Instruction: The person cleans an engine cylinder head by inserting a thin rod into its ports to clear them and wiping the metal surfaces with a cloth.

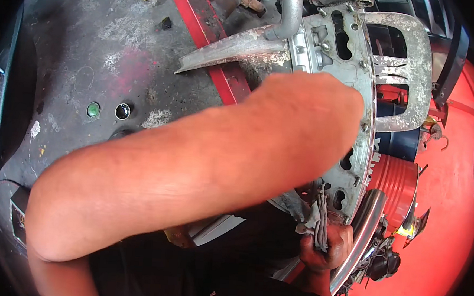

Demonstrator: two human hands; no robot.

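Note:
My left arm reaches in from the lower left, across the middle of the view. At its end, my left hand (324,102) lies over a long grey metal engine part (354,95) with keyhole-shaped openings and studs along its face. The fingers of that hand are turned away and hidden, so what they hold or touch does not show. Close to the near end of the part, my right hand (331,250) is closed around a crumpled grey rag (318,221). A bent silver pipe (292,13) and a tapered metal bracket (229,51) adjoin the part's far left side.
A red steel beam (220,65) runs beneath the part. On the stained floor sit an open small can (122,111) and a green-topped disc (93,109). To the right are a red drum (395,176), a dark blue drum (400,139) and a shiny tube (365,221).

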